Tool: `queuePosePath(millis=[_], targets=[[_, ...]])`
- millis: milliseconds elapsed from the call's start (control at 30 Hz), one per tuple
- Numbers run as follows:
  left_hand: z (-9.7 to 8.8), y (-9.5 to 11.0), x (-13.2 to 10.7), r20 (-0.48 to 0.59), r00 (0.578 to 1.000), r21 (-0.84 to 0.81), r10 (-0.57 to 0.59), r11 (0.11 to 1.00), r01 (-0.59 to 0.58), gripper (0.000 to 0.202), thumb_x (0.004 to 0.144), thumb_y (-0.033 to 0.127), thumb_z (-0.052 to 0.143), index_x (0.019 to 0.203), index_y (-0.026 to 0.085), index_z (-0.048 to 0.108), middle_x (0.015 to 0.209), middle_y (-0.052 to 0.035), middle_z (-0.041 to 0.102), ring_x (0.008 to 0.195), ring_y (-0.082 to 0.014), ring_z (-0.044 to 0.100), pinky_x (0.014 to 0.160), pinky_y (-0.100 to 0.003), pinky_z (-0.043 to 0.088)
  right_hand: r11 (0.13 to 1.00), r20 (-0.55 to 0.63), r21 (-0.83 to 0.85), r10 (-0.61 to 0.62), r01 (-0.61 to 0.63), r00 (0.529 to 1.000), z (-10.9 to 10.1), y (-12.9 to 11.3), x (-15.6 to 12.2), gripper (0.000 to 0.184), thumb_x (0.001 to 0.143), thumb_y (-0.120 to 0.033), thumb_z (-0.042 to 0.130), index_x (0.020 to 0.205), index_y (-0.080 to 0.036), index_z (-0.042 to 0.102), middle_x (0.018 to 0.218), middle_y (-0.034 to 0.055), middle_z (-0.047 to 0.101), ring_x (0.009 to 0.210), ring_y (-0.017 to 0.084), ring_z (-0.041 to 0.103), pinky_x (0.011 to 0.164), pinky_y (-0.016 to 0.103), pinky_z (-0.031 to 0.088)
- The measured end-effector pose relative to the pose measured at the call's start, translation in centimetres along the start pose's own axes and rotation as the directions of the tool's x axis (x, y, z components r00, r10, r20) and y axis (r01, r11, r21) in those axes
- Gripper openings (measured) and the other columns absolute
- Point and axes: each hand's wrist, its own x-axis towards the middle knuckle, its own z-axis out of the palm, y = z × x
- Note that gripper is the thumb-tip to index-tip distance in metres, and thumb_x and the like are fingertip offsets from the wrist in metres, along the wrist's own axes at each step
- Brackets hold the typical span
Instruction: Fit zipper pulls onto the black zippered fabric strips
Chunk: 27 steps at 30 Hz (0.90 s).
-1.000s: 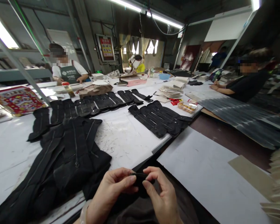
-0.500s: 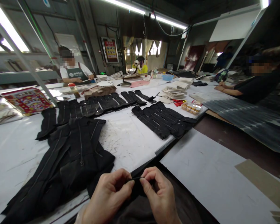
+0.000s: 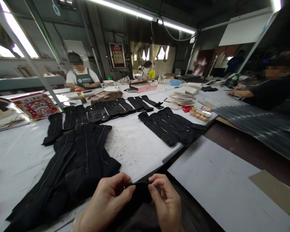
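Observation:
Low in the view, my left hand (image 3: 106, 203) and my right hand (image 3: 165, 203) both pinch the top edge of a small black fabric piece (image 3: 140, 193) held between them, just in front of the table's near edge. Fingers of both hands are curled closed on it. To the left of my hands a heap of black zippered fabric strips (image 3: 72, 167) lies on the white table (image 3: 135, 151).
Rows of black zippered pieces lie at mid-table (image 3: 99, 111) and to the right (image 3: 171, 127). A white sheet (image 3: 215, 183) covers the brown bench at right. Paper stacks (image 3: 182, 96), a snack tray (image 3: 199, 113) and a colourful box (image 3: 36, 106) sit further off. Other people work at the far side and the right.
The view has tilted and shifted a little, so the table's contents appear further right. My hands stay together on the black piece, with the fingers slightly re-gripped.

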Motion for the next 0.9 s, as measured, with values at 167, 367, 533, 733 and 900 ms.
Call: queuePosePath(millis=[167,367,533,733,900], targets=[[-0.4,0.3,-0.2,0.017,0.998,0.126,0.052,0.991,-0.054,0.024,0.087,0.037,0.054,0.073,0.018,0.061,0.056,0.0051,0.046,0.052,-0.0118,0.04,0.05,-0.023,0.031,0.997,0.014,0.032,0.069,-0.069,0.998,0.1,-0.5,0.3,0.015,0.088,-0.023,0.06,0.075,-0.019,0.057,0.084,0.0036,0.062,0.071,0.014,0.059,0.061,0.022,0.047],[-1.3,2.3,0.5,0.166,0.933,0.46,0.32,0.812,-0.36,0.009,0.084,0.027,0.066,0.08,0.02,0.071,0.069,-0.0013,0.067,0.07,-0.0195,0.058,0.065,-0.029,0.039,0.987,0.009,0.149,0.058,-0.058,0.998,1.1,-0.8,0.3,0.014,0.087,-0.021,0.063,0.074,-0.02,0.057,0.077,0.0006,0.06,0.069,0.014,0.059,0.063,0.022,0.049],[-3.3,4.4,0.7,0.23,0.839,0.493,0.493,0.684,-0.537,0.015,0.089,0.02,0.061,0.074,0.02,0.065,0.065,0.0009,0.063,0.067,-0.0172,0.054,0.066,-0.03,0.037,0.884,0.092,0.45,0.094,-0.125,0.991,1.5,-0.3,0.5,0.072,0.063,-0.045,0.087,0.123,-0.028,0.051,0.123,0.0062,0.061,0.117,0.024,0.056,0.1,0.037,0.045],[-7.7,8.5,0.0,0.109,0.793,0.43,0.599,0.691,-0.581,0.014,0.09,0.028,0.062,0.077,0.023,0.066,0.067,0.0032,0.062,0.068,-0.0155,0.053,0.062,-0.026,0.041,0.854,0.406,0.372,0.204,-0.365,0.891,2.7,-0.4,1.0,0.029,0.075,-0.043,0.077,0.088,-0.018,0.07,0.075,-0.0001,0.064,0.072,0.017,0.057,0.069,0.028,0.048],[-10.3,7.3,0.9,-0.147,0.798,0.472,0.584,0.751,-0.462,0.019,0.081,0.044,0.07,0.09,0.028,0.07,0.079,0.0016,0.067,0.08,-0.0203,0.06,0.073,-0.029,0.047,0.973,0.339,0.08,0.177,-0.216,0.924,0.1,-3.3,3.2,0.019,0.086,-0.03,0.061,0.075,-0.016,0.069,0.058,-0.0037,0.052,0.054,0.01,0.042,0.052,0.023,0.034]])
